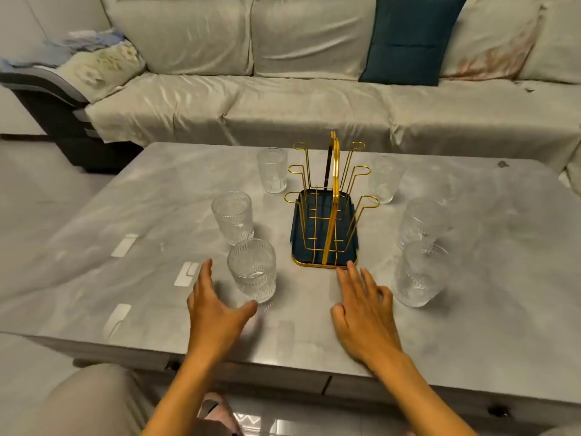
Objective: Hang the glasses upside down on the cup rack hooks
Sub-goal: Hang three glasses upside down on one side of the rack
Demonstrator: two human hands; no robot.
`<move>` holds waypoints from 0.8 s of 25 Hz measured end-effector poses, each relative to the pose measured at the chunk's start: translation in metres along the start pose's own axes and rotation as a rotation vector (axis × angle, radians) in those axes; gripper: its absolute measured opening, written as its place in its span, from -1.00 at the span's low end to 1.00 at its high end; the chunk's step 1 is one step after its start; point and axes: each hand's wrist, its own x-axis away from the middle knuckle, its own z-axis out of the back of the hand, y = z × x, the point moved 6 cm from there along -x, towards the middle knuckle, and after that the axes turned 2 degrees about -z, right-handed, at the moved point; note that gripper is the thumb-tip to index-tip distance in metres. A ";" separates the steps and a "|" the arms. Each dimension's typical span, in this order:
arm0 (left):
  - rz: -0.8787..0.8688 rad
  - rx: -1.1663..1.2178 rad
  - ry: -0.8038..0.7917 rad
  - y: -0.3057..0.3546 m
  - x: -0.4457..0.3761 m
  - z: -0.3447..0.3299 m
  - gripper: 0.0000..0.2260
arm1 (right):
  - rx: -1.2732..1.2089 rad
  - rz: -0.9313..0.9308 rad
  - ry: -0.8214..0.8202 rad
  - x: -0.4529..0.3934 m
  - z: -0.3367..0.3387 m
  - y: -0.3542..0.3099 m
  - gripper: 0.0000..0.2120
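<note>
Bare forearms, sleeveless; beige trouser knee (pixel 88 401)

Both hands, left (pixel 213 306) and right (pixel 361 313), reach forward, fingers spread, empty.

Six clear ribbed glass tumblers (pixel 233 216) stand on the grey marble desk (pixel 471 325), one gold wire cup rack (pixel 330 202) with six hooks, two bare hands (pixel 217 313).

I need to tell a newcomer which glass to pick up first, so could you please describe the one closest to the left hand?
Find the gold wire cup rack on the grey table. Three glasses stand to its left; take the nearest glass, upright, just beyond the open left hand.
</note>
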 end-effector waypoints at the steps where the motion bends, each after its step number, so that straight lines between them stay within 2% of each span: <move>1: -0.017 0.053 -0.098 0.000 -0.011 -0.006 -0.09 | 0.013 -0.007 0.003 0.000 0.000 0.001 -0.39; 4: -0.029 0.179 -0.328 -0.004 -0.029 -0.020 -0.24 | 0.019 -0.001 0.012 0.002 -0.005 0.006 -0.38; 6: -0.029 0.146 -0.336 -0.015 -0.033 -0.023 -0.31 | 0.028 0.004 -0.004 0.000 -0.008 0.005 -0.37; 9: -0.073 0.177 -0.377 -0.009 -0.034 -0.026 -0.22 | 0.060 0.007 -0.022 -0.002 -0.009 0.005 -0.34; 12: -0.118 0.220 -0.400 0.008 -0.032 -0.025 -0.29 | 0.072 0.004 -0.053 0.000 -0.011 0.006 -0.32; 15: -0.187 0.230 -0.351 0.041 -0.038 -0.002 -0.30 | 0.069 0.003 -0.037 -0.001 -0.011 0.007 -0.31; 20: -0.297 0.210 -0.072 0.115 -0.070 0.062 -0.35 | 0.055 -0.005 -0.023 0.000 -0.011 0.007 -0.31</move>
